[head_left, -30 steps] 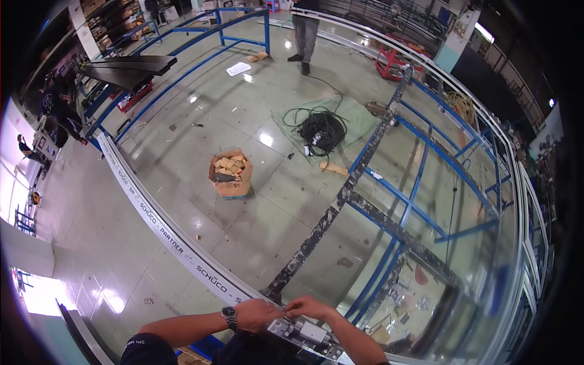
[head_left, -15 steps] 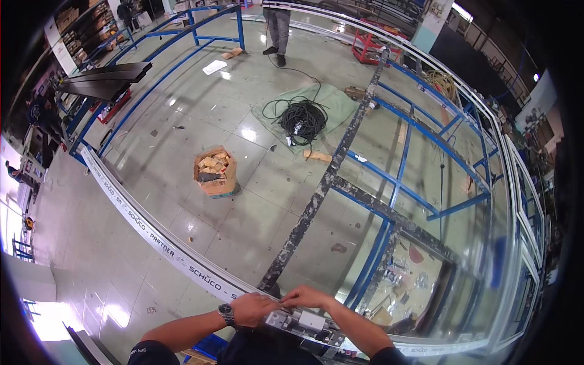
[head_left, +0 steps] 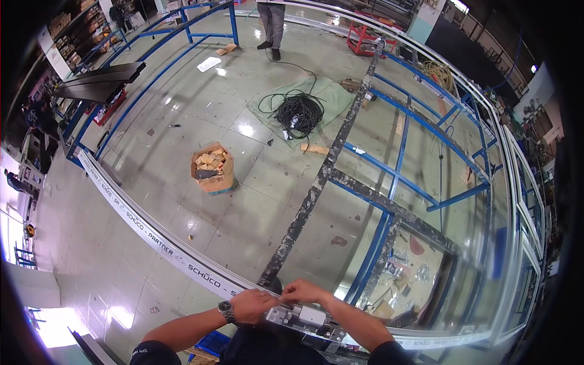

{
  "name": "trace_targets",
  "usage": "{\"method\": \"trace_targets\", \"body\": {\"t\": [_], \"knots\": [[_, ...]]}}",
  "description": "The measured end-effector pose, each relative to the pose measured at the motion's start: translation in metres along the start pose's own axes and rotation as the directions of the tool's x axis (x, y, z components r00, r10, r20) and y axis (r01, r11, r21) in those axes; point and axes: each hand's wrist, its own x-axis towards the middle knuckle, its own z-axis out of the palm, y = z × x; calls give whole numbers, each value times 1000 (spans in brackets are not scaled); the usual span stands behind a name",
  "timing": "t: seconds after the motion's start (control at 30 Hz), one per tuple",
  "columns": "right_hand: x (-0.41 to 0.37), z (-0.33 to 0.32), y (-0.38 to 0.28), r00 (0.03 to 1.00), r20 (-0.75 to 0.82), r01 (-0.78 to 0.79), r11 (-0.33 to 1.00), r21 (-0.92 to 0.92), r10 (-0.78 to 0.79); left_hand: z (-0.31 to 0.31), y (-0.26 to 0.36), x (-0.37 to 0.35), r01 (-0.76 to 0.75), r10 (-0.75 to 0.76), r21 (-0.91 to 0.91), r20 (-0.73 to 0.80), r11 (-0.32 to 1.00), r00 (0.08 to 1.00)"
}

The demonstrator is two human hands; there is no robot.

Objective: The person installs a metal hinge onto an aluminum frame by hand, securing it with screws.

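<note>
My left hand (head_left: 252, 306), with a watch (head_left: 226, 312) on its wrist, rests at the near edge of a long frame profile wrapped in printed white film (head_left: 201, 275). Its fingers are bent together and meet those of my right hand (head_left: 302, 292), which is closed in a pinch. Whatever lies between the fingertips is too small or hidden to make out. Just below the right hand sits a metal hardware piece with a pale rectangular block (head_left: 311, 316) on the profile.
A blue support frame (head_left: 438, 128) and a dark paint-stained bar (head_left: 328, 167) stretch away ahead. On the floor are a box of wood pieces (head_left: 213, 169) and a black cable coil (head_left: 298, 114) on a green sheet. A person (head_left: 272, 27) stands at the far side.
The view has shifted slightly. Both hands stay together at the same place on the profile, the right one still pinched near the left fingertips.
</note>
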Motion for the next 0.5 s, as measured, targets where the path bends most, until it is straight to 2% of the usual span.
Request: {"method": "trace_targets", "body": {"t": [0.23, 0.33, 0.5], "knots": [[-2, -1, 13, 998, -8, 70, 990, 123, -69, 8, -4, -1, -6, 6, -7, -4, 1000, 1000], [-4, -1, 16, 993, -6, 115, 986, 122, -115, 9, -4, 0, -16, 15, -17, -20, 1000, 1000], [-3, -2, 11, 999, 37, 17, 991, 134, -23, 4, -3, -1, 4, -3, -28, 16, 1000, 1000]]}}
